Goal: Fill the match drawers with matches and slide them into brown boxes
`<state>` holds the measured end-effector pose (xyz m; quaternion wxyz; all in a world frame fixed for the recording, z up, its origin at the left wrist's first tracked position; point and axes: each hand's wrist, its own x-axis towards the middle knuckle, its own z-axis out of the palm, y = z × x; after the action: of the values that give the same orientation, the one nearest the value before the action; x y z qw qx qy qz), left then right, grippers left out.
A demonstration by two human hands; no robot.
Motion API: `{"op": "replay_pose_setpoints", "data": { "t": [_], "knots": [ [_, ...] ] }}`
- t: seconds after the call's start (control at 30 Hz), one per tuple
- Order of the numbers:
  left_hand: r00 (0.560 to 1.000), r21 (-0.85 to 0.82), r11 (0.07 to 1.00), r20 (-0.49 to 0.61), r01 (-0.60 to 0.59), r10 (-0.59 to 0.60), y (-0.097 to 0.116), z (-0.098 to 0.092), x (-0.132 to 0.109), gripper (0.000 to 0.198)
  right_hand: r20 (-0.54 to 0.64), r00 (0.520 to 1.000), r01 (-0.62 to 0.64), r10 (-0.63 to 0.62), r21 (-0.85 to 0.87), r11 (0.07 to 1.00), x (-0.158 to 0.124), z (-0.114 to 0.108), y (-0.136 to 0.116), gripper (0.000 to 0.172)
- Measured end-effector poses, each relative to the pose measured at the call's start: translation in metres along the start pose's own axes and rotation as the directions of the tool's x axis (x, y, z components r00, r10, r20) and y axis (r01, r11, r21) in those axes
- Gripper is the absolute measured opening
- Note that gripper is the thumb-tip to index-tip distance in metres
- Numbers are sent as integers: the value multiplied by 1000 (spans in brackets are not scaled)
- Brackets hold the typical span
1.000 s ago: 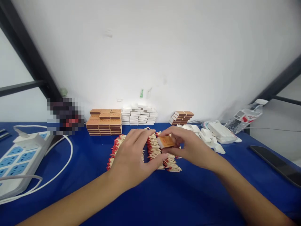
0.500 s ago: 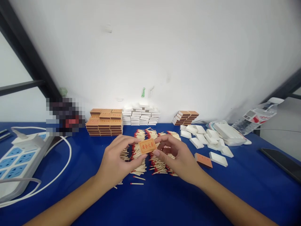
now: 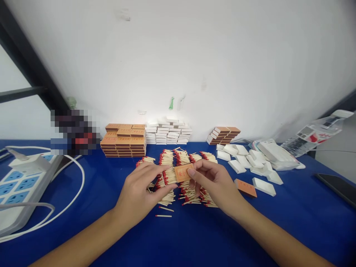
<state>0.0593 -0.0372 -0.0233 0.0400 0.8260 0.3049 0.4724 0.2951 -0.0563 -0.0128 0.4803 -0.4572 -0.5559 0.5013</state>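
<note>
My left hand point(image 3: 140, 191) pinches the white inner tray of a matchbox at its left end, thumb below and fingers above. Red-headed matches point(image 3: 168, 175) fill the exposed part of that tray. Its orange outer sleeve point(image 3: 182, 173), printed with red characters, is gripped by my right hand point(image 3: 213, 181), thumb on top. Sleeve and tray are still joined, with the tray partly slid out to the left. Beneath both hands lie rows of loose matches point(image 3: 190, 196), partly hidden by the fingers. Two single matches point(image 3: 164, 216) lie nearer to me on the blue table point(image 3: 172, 244).
Along the wall stand stacked orange matchboxes point(image 3: 124, 142), stacked white trays point(image 3: 169, 133) and a smaller orange stack point(image 3: 224, 135). To the right are scattered white trays point(image 3: 250, 161), an orange box point(image 3: 245, 188), a plastic bottle point(image 3: 308, 137) and a phone point(image 3: 336, 187). A power strip point(image 3: 19, 185) with cables sits left.
The matchbox in my hands looked closed before. Now its tray is drawn partly out to the left, showing the matches, while the sleeve has shifted right with my right hand.
</note>
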Motion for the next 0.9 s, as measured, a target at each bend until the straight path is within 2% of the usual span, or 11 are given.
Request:
{"op": "replay_pose_setpoints", "data": {
  "t": [0.2, 0.3, 0.37, 0.47, 0.6, 0.7, 0.9],
  "knots": [
    [997, 43, 998, -58, 48, -46, 1, -1, 1, 32, -151, 986, 66, -68, -20, 998, 8, -16, -5, 41],
    [998, 26, 998, -41, 50, -48, 4, 1, -2, 34, -272, 951, 135, -147, -62, 989, 18, -35, -9, 46],
    [999, 6, 999, -22, 39, -38, 7, 3, -5, 36, -333, 922, 155, -199, -152, 976, 26, -55, -10, 49],
    [1000, -31, 999, -9, 27, -28, 14, 5, -9, 37, -418, 879, 113, -230, -285, 952, 38, -89, -8, 49],
    [1000, -50, 999, 18, 20, -19, 20, 7, -12, 40, -517, 834, 10, -190, -330, 944, 48, -120, 2, 56],
    [1000, -58, 998, 22, 2, -1, 20, 8, -12, 40, -533, 829, -25, -168, -336, 942, 52, -127, 11, 60],
    [1000, -72, 997, 16, -23, 24, 21, 10, -14, 40, -497, 847, -9, -186, -363, 932, 53, -126, 19, 59]
  ]
}}
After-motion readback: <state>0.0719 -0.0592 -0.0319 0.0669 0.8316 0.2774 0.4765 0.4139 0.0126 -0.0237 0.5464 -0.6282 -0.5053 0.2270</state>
